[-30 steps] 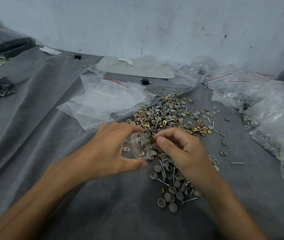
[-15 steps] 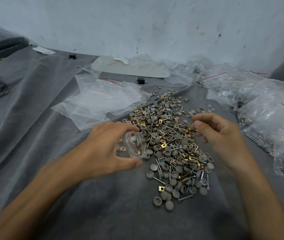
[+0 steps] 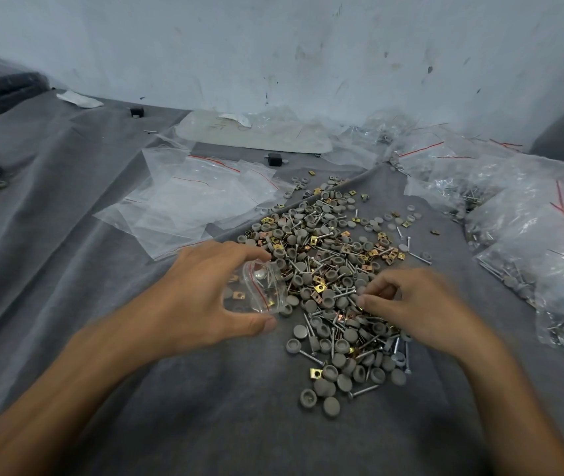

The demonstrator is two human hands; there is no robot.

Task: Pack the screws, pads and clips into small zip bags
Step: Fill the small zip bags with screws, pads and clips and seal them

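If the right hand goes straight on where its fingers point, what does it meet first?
Likely the pile of parts at the right hand's fingertips; beyond it, the zip bag.

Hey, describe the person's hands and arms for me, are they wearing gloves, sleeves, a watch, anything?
Nothing worn that shows. The left hand and right hand are bare, with no gloves, rings or tape. Both forearms are uncovered up to the frame's edge: no sleeves, watch or bracelet in view.
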